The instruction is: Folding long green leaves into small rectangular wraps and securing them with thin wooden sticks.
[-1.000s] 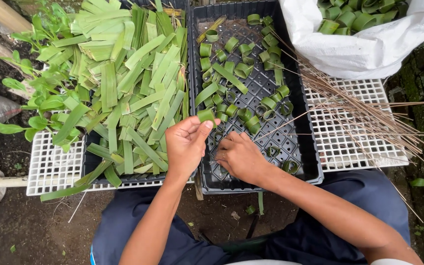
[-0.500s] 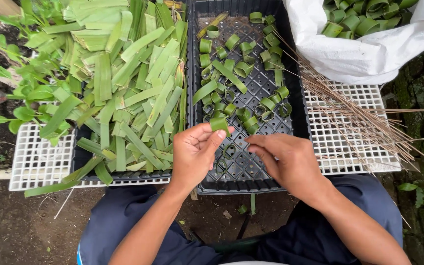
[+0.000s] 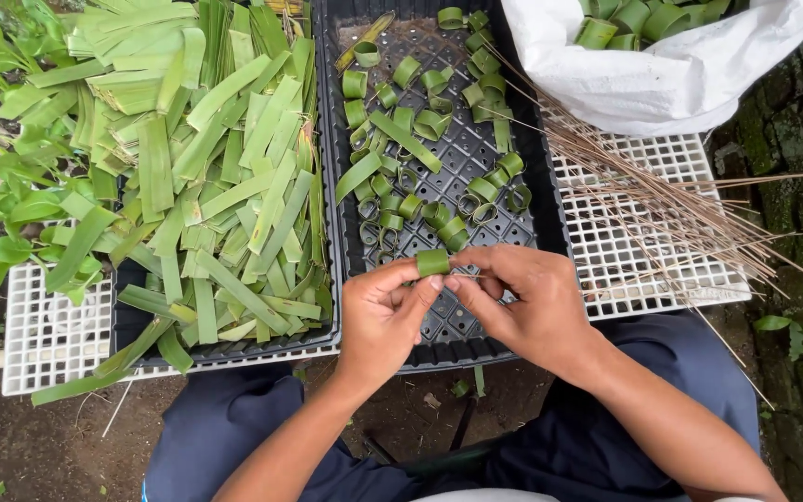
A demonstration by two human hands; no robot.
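My left hand (image 3: pixel 381 316) pinches a small green leaf ring (image 3: pixel 433 262) between thumb and fingers, over the near end of a black perforated tray (image 3: pixel 550 209). My right hand (image 3: pixel 520 302) meets it from the right, fingertips at the ring's side, pinching a thin brown stick whose tip is at the ring. Several finished leaf rings (image 3: pixel 439 216) lie scattered in that tray.
A second black tray on the left is heaped with flat cut leaf strips (image 3: pixel 225 177). Thin brown sticks (image 3: pixel 662 204) lie fanned over a white plastic grid (image 3: pixel 625 270) on the right. A white sack (image 3: pixel 671 79) of leaf rings sits at the back right. Leafy plants (image 3: pixel 11 214) are on the left.
My left hand lifted the rolled leaf ring and drew it toward me. My right hand rose out of the tray and came in to meet the ring.
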